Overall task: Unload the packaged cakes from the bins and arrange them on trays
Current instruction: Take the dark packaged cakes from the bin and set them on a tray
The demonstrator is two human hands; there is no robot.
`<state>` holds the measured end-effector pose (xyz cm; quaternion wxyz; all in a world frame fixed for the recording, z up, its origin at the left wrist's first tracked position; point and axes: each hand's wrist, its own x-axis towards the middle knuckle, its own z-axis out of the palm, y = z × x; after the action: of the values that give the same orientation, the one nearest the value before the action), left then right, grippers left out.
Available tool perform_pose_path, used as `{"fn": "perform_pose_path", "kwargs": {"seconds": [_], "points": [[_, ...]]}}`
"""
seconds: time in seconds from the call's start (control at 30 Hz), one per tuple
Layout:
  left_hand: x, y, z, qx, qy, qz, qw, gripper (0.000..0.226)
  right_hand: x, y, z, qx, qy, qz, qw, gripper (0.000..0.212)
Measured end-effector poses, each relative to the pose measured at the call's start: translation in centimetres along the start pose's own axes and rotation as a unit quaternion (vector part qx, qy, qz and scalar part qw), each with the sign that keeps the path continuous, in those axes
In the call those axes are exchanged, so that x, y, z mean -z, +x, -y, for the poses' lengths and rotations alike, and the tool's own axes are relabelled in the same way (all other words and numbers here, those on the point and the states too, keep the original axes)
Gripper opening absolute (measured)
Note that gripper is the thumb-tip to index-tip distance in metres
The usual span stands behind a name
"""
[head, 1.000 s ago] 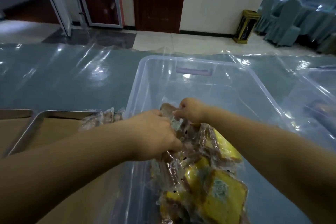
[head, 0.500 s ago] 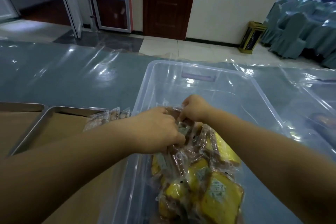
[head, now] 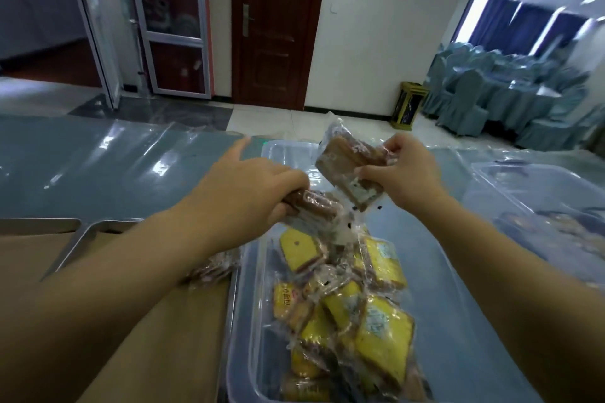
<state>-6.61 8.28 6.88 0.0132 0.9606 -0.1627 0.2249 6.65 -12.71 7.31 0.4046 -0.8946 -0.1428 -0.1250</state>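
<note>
A clear plastic bin [head: 458,321] in front of me holds a heap of packaged yellow cakes [head: 353,304]. My right hand [head: 402,177] grips a clear-wrapped brown cake packet [head: 343,170], lifted and tilted above the bin. My left hand [head: 248,196] holds another bunch of wrapped brown cakes [head: 314,209] just over the bin's left side, its index finger pointing away. A metal tray [head: 75,249] lined with brown paper lies to the left, with a few wrapped cakes [head: 212,268] on it under my left forearm.
A second clear bin [head: 550,206] with packets stands at the right. Another tray's corner [head: 36,226] shows at far left. The table [head: 98,167] is covered with shiny plastic sheeting. Behind are a wooden door [head: 275,26], a small bin [head: 409,105] and covered chairs [head: 491,101].
Both hands rose out of the bin's heap, each lifting wrapped brown cakes. They moved apart, the right hand going up and right. The camera tilted upward.
</note>
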Motion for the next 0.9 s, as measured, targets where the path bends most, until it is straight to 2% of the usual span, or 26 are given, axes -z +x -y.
{"fn": "perform_pose_path", "kwargs": {"seconds": [0.13,0.23,0.4,0.5,0.67,0.8,0.9], "points": [[3.4,-2.6,2.7,0.026,-0.03,-0.076,0.996,0.022,0.7,-3.1,4.8,0.07,0.012,-0.078,0.994,0.043],[5.8,-5.8,5.5,0.053,-0.084,-0.103,0.99,0.025,-0.1,-5.3,8.9,0.095,0.032,-0.11,0.989,0.043],[7.5,-12.5,11.4,0.135,-0.125,-0.028,0.983,0.027,-3.5,-8.9,15.7,0.09,0.05,-0.111,0.988,0.043],[6.8,-16.8,15.1,0.2,-0.161,0.037,0.966,0.028,-6.6,-10.6,18.6,0.073,0.038,-0.07,0.994,0.042],[3.3,-22.4,20.3,0.275,-0.19,0.122,0.934,0.029,-13.5,-12.4,20.5,0.012,0.0,0.067,0.998,0.044],[-1.0,-25.0,22.9,0.316,-0.218,0.126,0.915,0.034,-19.2,-13.4,19.6,-0.033,-0.033,0.166,0.985,0.045],[-4.2,-25.5,24.1,0.35,-0.261,0.128,0.891,0.035,-23.7,-13.6,17.9,-0.069,-0.079,0.167,0.98,0.035]]}}
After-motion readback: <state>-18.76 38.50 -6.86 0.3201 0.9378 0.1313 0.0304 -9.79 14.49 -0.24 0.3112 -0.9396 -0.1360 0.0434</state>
